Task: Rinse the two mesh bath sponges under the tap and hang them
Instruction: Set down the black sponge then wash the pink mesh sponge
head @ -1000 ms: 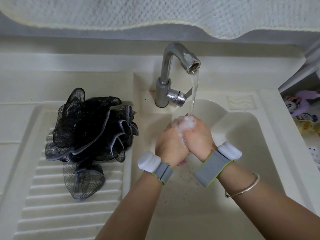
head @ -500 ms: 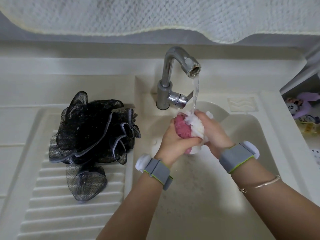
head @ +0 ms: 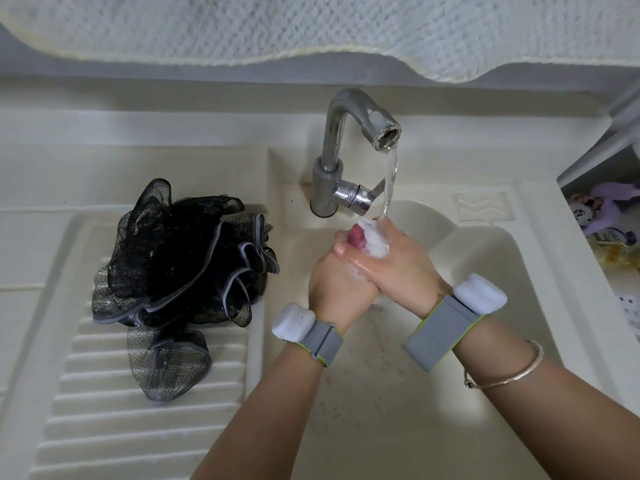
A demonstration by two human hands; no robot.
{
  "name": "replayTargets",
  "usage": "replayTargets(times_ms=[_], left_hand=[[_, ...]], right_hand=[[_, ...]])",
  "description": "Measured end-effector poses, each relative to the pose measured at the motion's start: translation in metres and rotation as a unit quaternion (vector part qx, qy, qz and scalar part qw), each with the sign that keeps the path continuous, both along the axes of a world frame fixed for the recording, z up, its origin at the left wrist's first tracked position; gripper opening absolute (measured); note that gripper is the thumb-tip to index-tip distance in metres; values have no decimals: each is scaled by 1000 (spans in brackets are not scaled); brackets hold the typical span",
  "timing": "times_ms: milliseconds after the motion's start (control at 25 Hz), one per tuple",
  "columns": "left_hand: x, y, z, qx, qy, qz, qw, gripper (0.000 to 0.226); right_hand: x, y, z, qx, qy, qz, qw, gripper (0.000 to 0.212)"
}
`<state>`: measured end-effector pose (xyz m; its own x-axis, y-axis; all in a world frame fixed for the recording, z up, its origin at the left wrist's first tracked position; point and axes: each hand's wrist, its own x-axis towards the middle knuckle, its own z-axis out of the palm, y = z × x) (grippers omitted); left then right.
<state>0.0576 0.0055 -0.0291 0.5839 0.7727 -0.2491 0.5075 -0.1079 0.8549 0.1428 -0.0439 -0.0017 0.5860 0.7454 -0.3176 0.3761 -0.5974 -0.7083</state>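
A pink and white mesh sponge (head: 367,239) is squeezed between both my hands under the running water of the chrome tap (head: 341,150). My left hand (head: 337,289) grips it from below and my right hand (head: 401,263) closes over it from the right; only a small part of the sponge shows above my fingers. A black mesh sponge with grey edging (head: 180,271) lies loose on the ribbed drainboard (head: 104,410) to the left of the basin.
The cream sink basin (head: 519,271) lies under my forearms. A white textured towel (head: 311,26) hangs overhead at the back. Small toys and bottles (head: 602,220) sit beyond the sink's right rim.
My hands opened to show the pink and white sponge, then pressed together again on it. The view has shifted slightly. The black sponge has not moved.
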Motion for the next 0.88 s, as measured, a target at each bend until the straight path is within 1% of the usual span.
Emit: replayTargets(times_ms=[40,120,200,240,280,400,440,480,560,600,640,680,720,760,800,840,880], left_hand=[[0,1,2,29,11,-14,999,42],[1,2,5,66,29,-35,997,41],[1,1,7,63,44,-34,996,49],[0,1,7,54,51,-32,997,51],[1,1,6,47,57,-29,997,50],[1,-7,10,56,72,-19,996,30],[2,-9,9,61,74,-13,995,31],[2,-10,7,62,69,-11,996,42],[2,-7,3,35,57,-30,997,79],[1,-3,1,-5,24,-43,999,95],[1,2,-2,-74,-30,-56,995,105],[1,4,-4,-154,-88,-68,982,111],[0,2,-6,-217,-128,-84,964,112],[-1,1,-8,-241,-145,-91,955,111],[-1,0,-8,-220,-144,-90,961,105],[0,-1,-7,-177,-127,-73,973,96],[1,-3,-4,-132,-103,-47,985,85]], right_hand=[[-3,1,2,1,-10,-1,1000,59],[-6,3,4,8,-21,-6,1000,39],[-7,6,6,8,-23,-11,1000,20],[-5,6,5,13,-18,-17,1000,14],[-4,6,3,18,-15,-19,1000,15],[-2,2,-4,28,14,-42,999,34],[-1,0,-7,34,25,-55,998,37],[2,-1,-13,42,34,-63,997,38],[8,-1,-16,68,67,-97,991,33],[12,1,-17,82,101,-133,983,30],[16,1,-14,91,142,-166,972,31],[17,1,-5,91,180,-182,962,31],[18,0,3,87,213,-186,955,29],[20,-3,7,74,247,-174,951,28],[21,-8,10,61,270,-147,950,29],[20,-13,13,46,283,-106,952,32],[18,-17,15,33,273,-59,959,39]])
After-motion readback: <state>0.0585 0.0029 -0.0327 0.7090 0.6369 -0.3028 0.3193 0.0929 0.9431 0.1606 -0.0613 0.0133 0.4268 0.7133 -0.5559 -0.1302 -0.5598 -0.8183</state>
